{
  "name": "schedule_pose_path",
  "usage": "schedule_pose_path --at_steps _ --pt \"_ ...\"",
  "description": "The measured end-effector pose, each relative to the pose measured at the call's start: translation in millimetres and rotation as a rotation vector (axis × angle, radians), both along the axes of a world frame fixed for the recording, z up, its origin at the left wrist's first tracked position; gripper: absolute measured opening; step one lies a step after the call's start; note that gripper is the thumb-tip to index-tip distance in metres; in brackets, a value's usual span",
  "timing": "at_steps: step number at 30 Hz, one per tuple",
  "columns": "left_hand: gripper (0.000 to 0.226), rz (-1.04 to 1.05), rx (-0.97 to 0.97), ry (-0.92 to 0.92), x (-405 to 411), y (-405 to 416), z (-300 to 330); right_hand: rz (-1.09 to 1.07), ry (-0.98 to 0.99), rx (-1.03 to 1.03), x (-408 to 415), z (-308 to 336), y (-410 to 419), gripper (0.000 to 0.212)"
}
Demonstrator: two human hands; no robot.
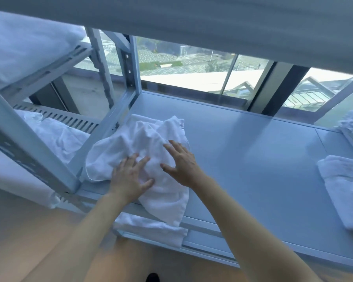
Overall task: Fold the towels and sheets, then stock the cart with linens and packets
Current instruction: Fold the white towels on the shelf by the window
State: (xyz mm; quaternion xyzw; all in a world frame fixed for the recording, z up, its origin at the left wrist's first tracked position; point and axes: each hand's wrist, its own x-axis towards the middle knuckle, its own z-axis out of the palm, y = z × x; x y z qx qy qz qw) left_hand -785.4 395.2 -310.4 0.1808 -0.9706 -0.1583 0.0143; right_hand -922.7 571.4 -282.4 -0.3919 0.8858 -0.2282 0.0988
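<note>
Rumpled white towel (139, 147) lies at the shelf's (253, 151) left end, one corner drooping over the front edge; left hand (128, 178) and right hand (183, 161) press it flat-fingered, gripping nothing, best sweeping outward to clear wrinkles before folding.

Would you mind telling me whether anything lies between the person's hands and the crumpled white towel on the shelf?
Nothing visible does. The left hand and the right hand both rest with spread fingers directly on the crumpled white towel, which lies on the pale grey metal shelf.
</note>
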Motion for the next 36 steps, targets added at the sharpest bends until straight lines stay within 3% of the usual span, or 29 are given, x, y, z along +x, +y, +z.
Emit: schedule_pose_path --at_steps 8,20,28,33,36 --pt "0.081 -0.088 -0.031 0.037 -10.3 36.8 -7.5 -0.046 -0.018 0.046 -7.5 -28.6 16.5 0.065" --pt "0.080 -0.372 0.017 0.023 -71.4 189.2 -6.8 -0.360 0.006 0.049 -13.8 -40.8 206.3 0.066" --pt "0.081 -0.456 0.021 0.002 -90.1 283.9 1.9 -0.407 -0.006 0.034 -21.4 -38.5 305.9 0.066" --pt "0.074 -0.360 0.151 0.175 -110.5 283.3 22.4 -0.474 -0.040 -0.096 -33.3 -33.5 332.1 0.081" --pt "0.079 -0.237 0.142 0.028 -132.6 272.0 30.6 -0.520 -0.082 -0.137 -40.6 -28.2 330.3 0.082"
